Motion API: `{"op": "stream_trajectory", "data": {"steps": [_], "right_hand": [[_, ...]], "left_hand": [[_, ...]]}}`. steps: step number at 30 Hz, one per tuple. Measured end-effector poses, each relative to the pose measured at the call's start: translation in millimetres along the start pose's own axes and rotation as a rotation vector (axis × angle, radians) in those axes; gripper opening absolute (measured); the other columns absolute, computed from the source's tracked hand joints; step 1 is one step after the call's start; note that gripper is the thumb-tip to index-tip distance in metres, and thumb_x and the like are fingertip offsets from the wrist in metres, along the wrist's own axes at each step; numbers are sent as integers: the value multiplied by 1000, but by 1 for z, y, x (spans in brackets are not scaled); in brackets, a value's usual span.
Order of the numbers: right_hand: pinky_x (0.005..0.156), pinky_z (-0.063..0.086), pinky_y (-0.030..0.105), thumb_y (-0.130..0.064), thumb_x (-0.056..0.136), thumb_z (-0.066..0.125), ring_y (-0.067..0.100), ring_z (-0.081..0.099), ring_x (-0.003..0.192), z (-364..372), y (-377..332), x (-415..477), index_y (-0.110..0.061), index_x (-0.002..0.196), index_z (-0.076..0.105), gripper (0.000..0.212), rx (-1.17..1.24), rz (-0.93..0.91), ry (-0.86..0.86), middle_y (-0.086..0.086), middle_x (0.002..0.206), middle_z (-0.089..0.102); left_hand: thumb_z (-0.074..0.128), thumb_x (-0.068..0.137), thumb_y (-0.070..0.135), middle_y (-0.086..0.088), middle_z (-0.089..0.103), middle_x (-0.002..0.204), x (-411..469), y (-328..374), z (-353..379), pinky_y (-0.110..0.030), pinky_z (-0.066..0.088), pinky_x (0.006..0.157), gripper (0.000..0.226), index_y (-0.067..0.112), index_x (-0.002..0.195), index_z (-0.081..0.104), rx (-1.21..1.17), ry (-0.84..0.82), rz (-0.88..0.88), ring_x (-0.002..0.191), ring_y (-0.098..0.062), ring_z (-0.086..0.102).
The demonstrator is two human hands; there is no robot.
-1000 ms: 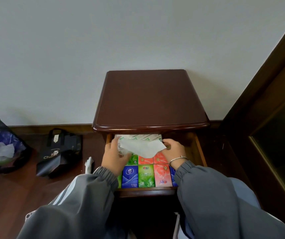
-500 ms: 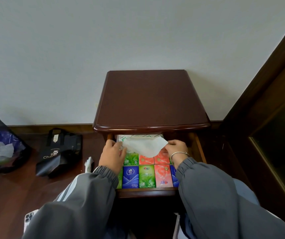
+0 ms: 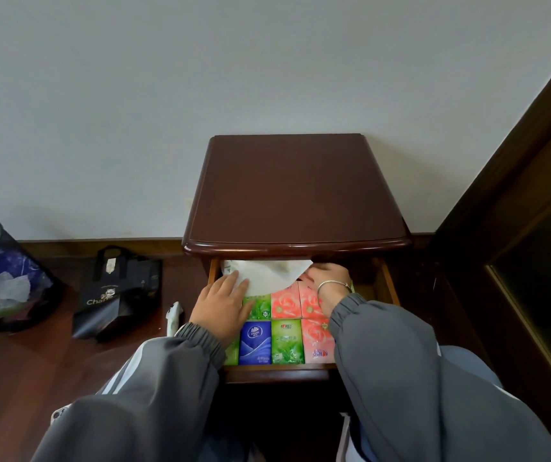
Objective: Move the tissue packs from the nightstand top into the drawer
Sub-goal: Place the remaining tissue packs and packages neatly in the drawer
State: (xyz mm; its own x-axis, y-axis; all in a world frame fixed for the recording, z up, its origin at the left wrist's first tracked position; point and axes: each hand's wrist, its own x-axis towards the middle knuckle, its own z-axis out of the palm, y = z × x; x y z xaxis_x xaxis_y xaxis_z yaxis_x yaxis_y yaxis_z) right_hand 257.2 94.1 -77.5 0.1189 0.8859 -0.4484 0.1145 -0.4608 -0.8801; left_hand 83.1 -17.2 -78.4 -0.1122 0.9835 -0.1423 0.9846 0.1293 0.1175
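The dark wooden nightstand [image 3: 295,195] has a bare top, and its drawer [image 3: 389,288] is pulled out. Small tissue packs lie in rows inside: a blue pack [image 3: 254,343], a green pack [image 3: 286,341] and pink packs [image 3: 317,341]. At the back, half under the top, lies a large soft tissue pack [image 3: 267,275] with a white sheet sticking out. My left hand [image 3: 220,306] rests flat on its left front edge, fingers stretched. My right hand [image 3: 329,278], with a bracelet at the wrist, curls its fingers on the pack's right end.
On the floor to the left stand a dark mesh bin [image 3: 0,281] with rubbish and a black paper bag [image 3: 117,295]. A small white object [image 3: 173,316] lies beside the nightstand. Dark wooden furniture [image 3: 517,228] rises close on the right.
Both hands have pushed the large tissue pack further back under the nightstand top. My left hand has flattened out, and more of the small packs show in the drawer.
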Motion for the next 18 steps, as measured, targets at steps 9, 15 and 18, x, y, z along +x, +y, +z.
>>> {"op": "stream_trajectory", "data": {"steps": [9,15,18], "right_hand": [[96,45,25,-4,83,61,23,63,108,-21,1,-3,-8,117,65,34,-480,-252,-108,11,114,69],[94,47,27,-10,92,50,19,60,113,-56,1,-24,-14,119,64,31,-788,-472,-194,5,120,66],[96,46,29,-17,92,53,20,59,113,-76,2,-37,-15,120,63,30,-886,-547,-273,4,123,65]], "left_hand": [[9,97,55,9,1,162,-8,-6,2,-58,-9,113,59,32,152,6,181,-140,-27,149,-17,-2],[8,97,54,6,13,161,5,-1,-2,-59,-11,112,59,32,152,6,212,-129,-60,148,-19,2],[10,97,54,5,15,160,3,-3,-4,-58,-8,113,59,32,152,9,214,-113,-48,148,-18,3]]}}
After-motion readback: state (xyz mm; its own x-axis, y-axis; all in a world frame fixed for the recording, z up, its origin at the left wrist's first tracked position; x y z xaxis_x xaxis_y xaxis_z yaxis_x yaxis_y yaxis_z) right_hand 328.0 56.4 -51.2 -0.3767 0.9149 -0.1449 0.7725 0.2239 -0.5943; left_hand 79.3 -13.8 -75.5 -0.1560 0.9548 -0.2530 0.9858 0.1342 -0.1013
